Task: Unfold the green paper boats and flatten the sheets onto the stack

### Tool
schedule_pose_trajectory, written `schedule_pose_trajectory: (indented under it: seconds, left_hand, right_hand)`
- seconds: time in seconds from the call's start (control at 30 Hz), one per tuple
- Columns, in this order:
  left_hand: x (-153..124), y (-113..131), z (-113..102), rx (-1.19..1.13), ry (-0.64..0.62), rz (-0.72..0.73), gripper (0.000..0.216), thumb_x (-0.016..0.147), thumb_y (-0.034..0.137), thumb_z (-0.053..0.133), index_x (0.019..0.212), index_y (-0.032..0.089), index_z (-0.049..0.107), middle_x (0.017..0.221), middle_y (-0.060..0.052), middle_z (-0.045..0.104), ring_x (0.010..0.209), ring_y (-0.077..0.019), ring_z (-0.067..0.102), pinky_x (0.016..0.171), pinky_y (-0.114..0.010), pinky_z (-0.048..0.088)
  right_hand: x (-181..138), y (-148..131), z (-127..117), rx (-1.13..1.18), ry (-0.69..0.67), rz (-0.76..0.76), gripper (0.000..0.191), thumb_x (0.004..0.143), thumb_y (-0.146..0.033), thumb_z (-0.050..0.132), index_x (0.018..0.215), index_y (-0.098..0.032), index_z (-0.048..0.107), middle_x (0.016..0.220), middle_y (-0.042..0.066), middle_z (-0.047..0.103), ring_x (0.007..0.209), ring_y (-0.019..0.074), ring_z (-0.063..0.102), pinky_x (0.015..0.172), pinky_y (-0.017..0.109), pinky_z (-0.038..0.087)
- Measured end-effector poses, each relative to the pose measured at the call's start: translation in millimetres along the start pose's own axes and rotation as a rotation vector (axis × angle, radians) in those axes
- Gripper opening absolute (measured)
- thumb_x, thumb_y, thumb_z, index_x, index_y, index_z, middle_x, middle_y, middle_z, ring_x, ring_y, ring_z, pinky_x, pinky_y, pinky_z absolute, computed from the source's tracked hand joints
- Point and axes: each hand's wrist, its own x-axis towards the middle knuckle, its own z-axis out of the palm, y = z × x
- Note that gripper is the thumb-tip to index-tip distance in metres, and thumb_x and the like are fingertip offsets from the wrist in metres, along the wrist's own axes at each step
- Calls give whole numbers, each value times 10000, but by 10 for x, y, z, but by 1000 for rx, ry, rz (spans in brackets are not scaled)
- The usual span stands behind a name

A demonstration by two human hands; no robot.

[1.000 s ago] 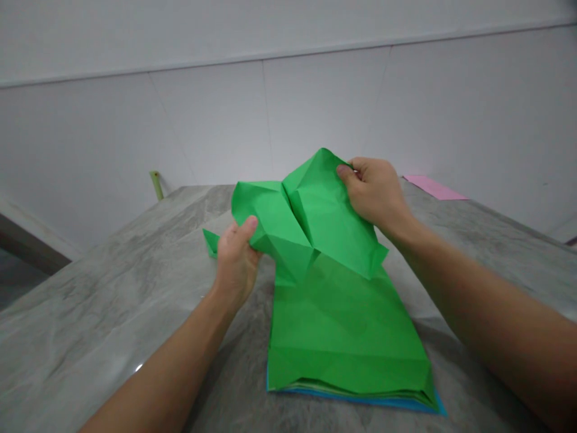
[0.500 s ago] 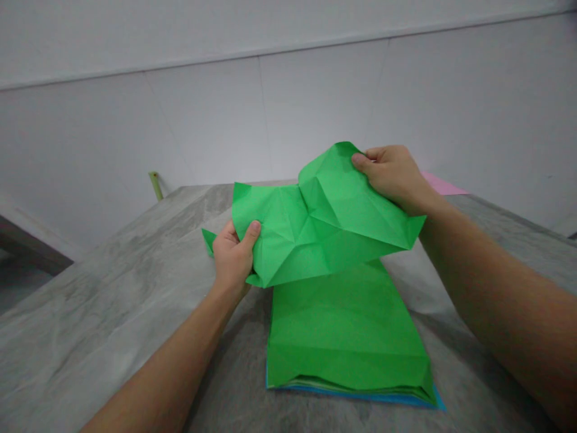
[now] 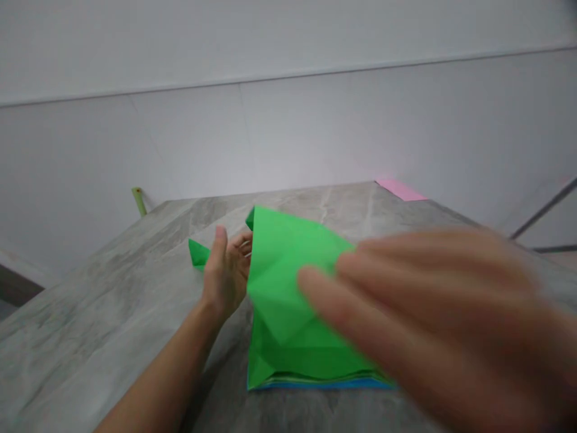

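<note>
A creased sheet of green paper (image 3: 282, 264) stands bent and partly upright over a stack of paper (image 3: 320, 361), green on top with blue at the bottom edge. My left hand (image 3: 228, 273) is beside the sheet's left edge, thumb raised and apart, fingertips partly hidden at that edge. Large and blurred in front, my right hand (image 3: 433, 307) has its fingers stretched out over the right part of the sheet. Whether those fingers touch it is unclear. A small folded green paper piece (image 3: 197, 254) lies just left of my left hand.
The grey marbled table (image 3: 126, 300) reaches back to a pale wall (image 3: 306, 132). A pink sheet (image 3: 401, 189) lies at the far right edge. A light green strip (image 3: 139, 201) stands beyond the left edge.
The green sheet, earlier held spread between both hands, has come lower and bends over the stack. My left thumb has come off it. My right hand has moved down and nearer the camera.
</note>
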Motion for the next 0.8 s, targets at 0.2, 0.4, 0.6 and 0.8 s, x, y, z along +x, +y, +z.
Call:
schedule_pose_trajectory:
  seconds: [0.2, 0.4, 0.6, 0.8]
  left_hand:
    - [-53, -195, 25, 176, 23, -339, 591, 617, 223, 844, 1137, 169, 570, 841, -45, 692, 650, -158, 672, 585, -264, 534]
    - [45, -536, -59, 273, 127, -155, 722, 632, 111, 747, 1311, 212, 521, 761, 22, 674, 583, -123, 636, 549, -219, 484]
    - [26, -599, -79, 351, 249, -35, 557, 736, 213, 727, 1279, 191, 604, 937, -62, 735, 789, -167, 691, 714, -273, 541]
    - [-20, -587, -101, 701, 200, 162, 401, 696, 223, 746, 1097, 207, 727, 1122, -121, 694, 1073, -314, 644, 983, -486, 474]
  right_hand:
    - [-170, 358, 921, -661, -302, -469, 84, 845, -152, 605, 766, -158, 632, 607, 9, 615, 464, 156, 477, 372, 340, 169]
    - [-129, 555, 710, -282, -314, -191, 319, 891, -461, 589, 899, -160, 694, 727, 28, 659, 650, 160, 591, 534, 274, 404]
    - [-129, 971, 587, -307, -182, -120, 463, 912, -433, 571, 1298, -186, 635, 1386, 180, 535, 1289, 320, 468, 1068, 513, 375]
    - [-97, 1248, 772, -250, -372, -101, 638, 992, -522, 363, 1538, -196, 321, 1620, 187, 166, 1503, 348, 104, 1181, 620, 132]
